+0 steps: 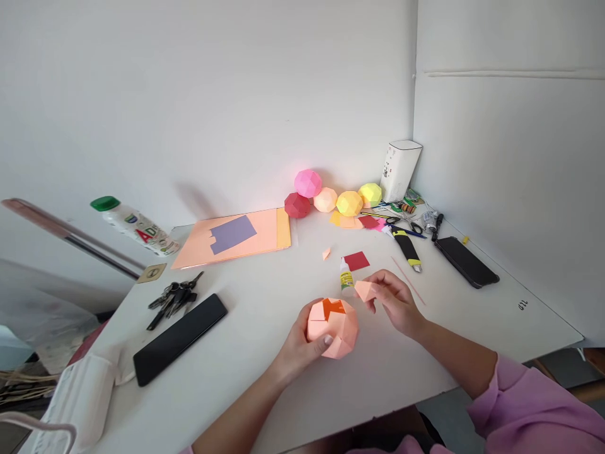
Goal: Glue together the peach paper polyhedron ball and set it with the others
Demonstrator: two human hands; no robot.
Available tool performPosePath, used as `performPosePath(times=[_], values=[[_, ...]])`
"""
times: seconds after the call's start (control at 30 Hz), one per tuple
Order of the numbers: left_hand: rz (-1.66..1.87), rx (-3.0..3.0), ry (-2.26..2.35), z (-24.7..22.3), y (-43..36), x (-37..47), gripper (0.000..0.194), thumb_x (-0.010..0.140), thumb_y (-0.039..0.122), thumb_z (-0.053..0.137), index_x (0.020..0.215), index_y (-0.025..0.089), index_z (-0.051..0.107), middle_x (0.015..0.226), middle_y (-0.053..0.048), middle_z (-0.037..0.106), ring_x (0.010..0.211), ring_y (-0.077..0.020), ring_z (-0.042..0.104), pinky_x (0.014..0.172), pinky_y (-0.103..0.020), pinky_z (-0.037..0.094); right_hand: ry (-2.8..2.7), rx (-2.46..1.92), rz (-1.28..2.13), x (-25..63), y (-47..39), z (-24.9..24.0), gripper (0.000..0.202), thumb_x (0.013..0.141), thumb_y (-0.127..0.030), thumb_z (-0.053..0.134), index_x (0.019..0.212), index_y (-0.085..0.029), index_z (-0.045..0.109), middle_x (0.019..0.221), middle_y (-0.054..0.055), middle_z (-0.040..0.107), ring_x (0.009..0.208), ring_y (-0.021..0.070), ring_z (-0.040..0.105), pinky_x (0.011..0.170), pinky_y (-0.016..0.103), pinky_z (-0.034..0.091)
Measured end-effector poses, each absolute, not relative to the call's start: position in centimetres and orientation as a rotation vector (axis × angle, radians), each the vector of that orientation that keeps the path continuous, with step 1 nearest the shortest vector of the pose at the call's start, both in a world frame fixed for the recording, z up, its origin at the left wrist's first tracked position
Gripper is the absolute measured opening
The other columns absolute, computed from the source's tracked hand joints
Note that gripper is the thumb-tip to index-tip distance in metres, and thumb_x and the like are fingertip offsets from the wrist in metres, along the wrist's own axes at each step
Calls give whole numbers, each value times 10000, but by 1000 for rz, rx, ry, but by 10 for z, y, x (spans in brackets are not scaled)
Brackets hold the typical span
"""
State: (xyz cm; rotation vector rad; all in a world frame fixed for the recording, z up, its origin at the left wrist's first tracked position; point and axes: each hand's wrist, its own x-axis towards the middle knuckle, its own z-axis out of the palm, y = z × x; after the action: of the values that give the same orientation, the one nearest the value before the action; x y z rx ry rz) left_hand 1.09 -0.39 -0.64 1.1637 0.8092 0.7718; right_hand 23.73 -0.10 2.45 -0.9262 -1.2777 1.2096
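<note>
My left hand (302, 343) is wrapped round a peach faceted paper ball (341, 334), thumb across its front. An opening at the top of the ball shows its orange inside. Just right of the ball, my right hand (392, 301) pinches a small folded peach paper piece (364, 290) between thumb and fingers, apart from the ball. Behind both stands a small glue bottle (346, 280) with a white nozzle, beside a red paper piece (358, 261). A tiny peach paper scrap (326, 253) lies farther back on the table.
Several finished paper balls (350, 203) line the wall. A yellow-black utility knife (406, 249), scissors (401, 224) and a black phone (466, 260) lie at right. Keys (174, 296), a black phone-like slab (179, 339), peach sheets (203, 243) and a white bottle (137, 227) are at left.
</note>
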Motion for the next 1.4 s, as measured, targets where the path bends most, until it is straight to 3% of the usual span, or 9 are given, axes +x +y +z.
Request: performPosePath(times=[0.2, 0.33, 0.53, 0.8, 0.9, 1.03, 1.17, 1.27, 1.4], values=[[693, 1168, 878, 6, -10, 14, 747, 717, 590, 691, 1281, 177, 429, 1252, -136, 593, 1102, -289, 597, 885, -395, 521, -1409, -819, 1608, 235, -18, 37, 299, 938, -490, 485, 826, -226, 400, 907, 51, 710, 419, 76, 452, 516, 281, 404], [659, 1178, 895, 9, -13, 14, 738, 724, 610, 670, 1268, 175, 426, 1247, -124, 593, 1097, -272, 597, 877, -376, 523, -1475, -882, 1688, 233, -22, 39, 289, 956, -477, 459, 853, -208, 430, 751, 20, 690, 423, 78, 451, 508, 254, 389], [651, 1258, 926, 1, -18, 13, 751, 722, 571, 691, 1293, 181, 398, 1251, -122, 582, 1063, -250, 598, 869, -370, 520, -1478, -915, 1819, 235, -20, 36, 305, 939, -491, 480, 881, -192, 466, 485, -74, 526, 372, 82, 422, 452, 226, 335], [681, 1401, 952, -2, -24, 13, 810, 703, 497, 726, 1346, 199, 334, 1313, -137, 536, 1130, -272, 579, 932, -434, 513, -1362, -790, 2049, 238, -13, 31, 299, 918, -484, 521, 850, -207, 431, 436, -98, 520, 310, 72, 407, 385, 187, 303], [744, 1550, 962, -6, -23, 11, 830, 705, 484, 723, 1364, 198, 308, 1304, -147, 525, 1126, -280, 579, 925, -451, 519, -1373, -752, 1979, 237, -13, 35, 279, 924, -447, 535, 829, -201, 444, 546, -64, 600, 324, 56, 420, 399, 195, 323], [923, 1931, 967, -12, -20, 9, 815, 721, 469, 717, 1373, 205, 305, 1344, -169, 453, 1200, -309, 522, 962, -491, 495, -1394, -728, 1692, 237, -14, 38, 227, 924, -363, 563, 803, -183, 496, 955, 51, 685, 405, 37, 490, 469, 237, 389], [1011, 2290, 946, -16, -19, 9, 840, 761, 448, 702, 1424, 207, 245, 1394, -202, 381, 1272, -337, 455, 960, -510, 494, -1428, -743, 1442, 236, -14, 35, 170, 904, -320, 600, 804, -182, 607, 955, 52, 629, 621, 89, 549, 533, 241, 407], [1045, 2433, 918, -17, -19, 10, 850, 789, 421, 690, 1449, 195, 203, 1395, -223, 363, 1262, -333, 463, 930, -489, 516, -1497, -778, 1356, 233, -16, 32, 138, 886, -316, 623, 814, -201, 651, 983, 53, 570, 873, 154, 551, 697, 289, 452], [1088, 2482, 934, -16, -19, 11, 863, 802, 411, 682, 1462, 184, 174, 1387, -233, 361, 1244, -329, 478, 912, -478, 531, -1542, -818, 1344, 230, -16, 28, 132, 880, -336, 630, 819, -223, 662, 1027, 49, 533, 1025, 197, 517, 896, 383, 418]])
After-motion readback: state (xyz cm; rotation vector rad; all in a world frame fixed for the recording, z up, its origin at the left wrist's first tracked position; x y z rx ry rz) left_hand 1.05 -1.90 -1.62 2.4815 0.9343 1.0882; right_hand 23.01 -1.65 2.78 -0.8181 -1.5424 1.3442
